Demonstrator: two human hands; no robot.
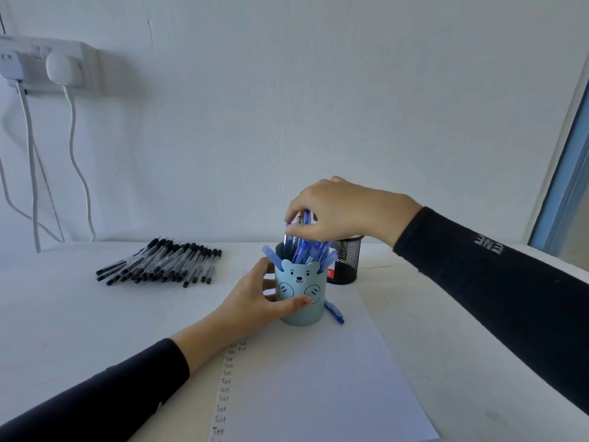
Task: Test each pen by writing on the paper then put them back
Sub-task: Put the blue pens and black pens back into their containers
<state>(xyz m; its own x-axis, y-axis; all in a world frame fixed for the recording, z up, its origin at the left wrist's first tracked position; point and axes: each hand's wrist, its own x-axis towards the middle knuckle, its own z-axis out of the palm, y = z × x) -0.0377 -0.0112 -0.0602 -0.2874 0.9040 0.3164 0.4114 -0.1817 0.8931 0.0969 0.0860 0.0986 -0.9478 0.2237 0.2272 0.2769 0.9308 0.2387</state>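
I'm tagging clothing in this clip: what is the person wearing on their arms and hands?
Both arms are in long, close-fitting black sleeves ending at the wrists. The right sleeve carries pale grey lettering on the forearm, seen upside down; the left sleeve shows no marking. The left hand and right hand are bare: no gloves, rings or watch visible.

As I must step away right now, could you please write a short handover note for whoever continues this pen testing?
The left hand grips the bear cup, which stands on the paper.
The right hand: its fingers pinch the blue pens standing in the cup.
A loose blue pen lies on the paper beside the cup; black pens lie in a row on the table; a mesh holder stands behind.
Done: a column of "Test" lines.
Left: loose pen and black pens are outside any holder.
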